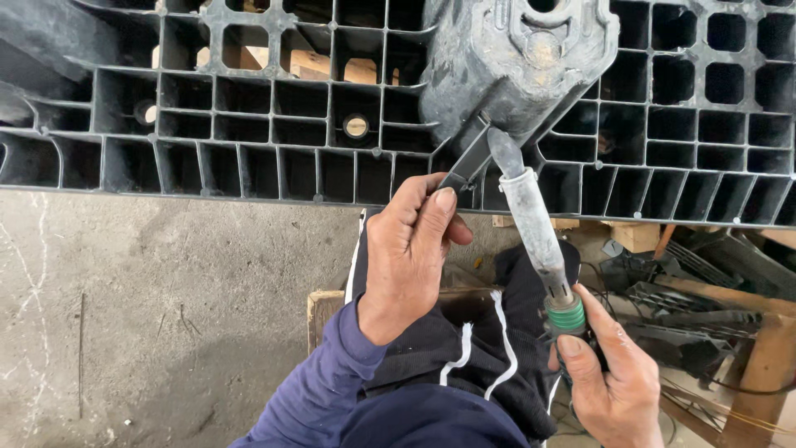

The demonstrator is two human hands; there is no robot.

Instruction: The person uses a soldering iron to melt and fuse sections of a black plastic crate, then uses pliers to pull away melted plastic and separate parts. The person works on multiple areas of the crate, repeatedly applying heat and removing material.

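Observation:
My left hand (410, 249) pinches a flat dark plastic strip (468, 158) and presses its far end against the foot block (518, 58) of a grey plastic pallet (274, 133). My right hand (609, 386) grips the green-ringed handle of a soldering iron (535, 224). Its long grey barrel points up and its flattened tip touches the strip right beside the block. My sleeves are dark blue, and my knee in black trousers with white stripes lies under both hands.
The pallet stands on edge across the top, with its open grid cells facing me. Bare concrete floor (149, 307) fills the lower left. A pile of broken black plastic pieces (688, 307) and wooden boards (767, 357) lies at the right.

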